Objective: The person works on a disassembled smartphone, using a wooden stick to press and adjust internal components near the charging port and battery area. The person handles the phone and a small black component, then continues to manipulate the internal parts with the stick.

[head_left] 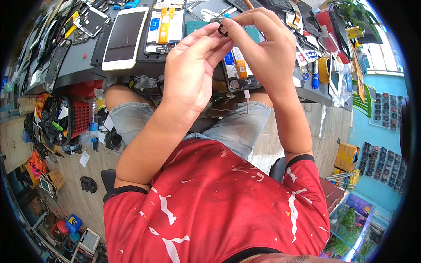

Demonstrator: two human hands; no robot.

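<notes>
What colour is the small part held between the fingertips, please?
The small part is mostly black; the head view shows it best.

Left hand [191,65], right hand [272,51] — fingers [237,33] pinching a small black part [223,30].

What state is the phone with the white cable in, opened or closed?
Opened: the phone shows its insides, an orange flex strip lying exposed.

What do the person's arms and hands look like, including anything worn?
The left hand and right hand are gloveless, no watch or ring visible. Forearms are bare below short red sleeves edged in black, the right showing white patches.
</notes>
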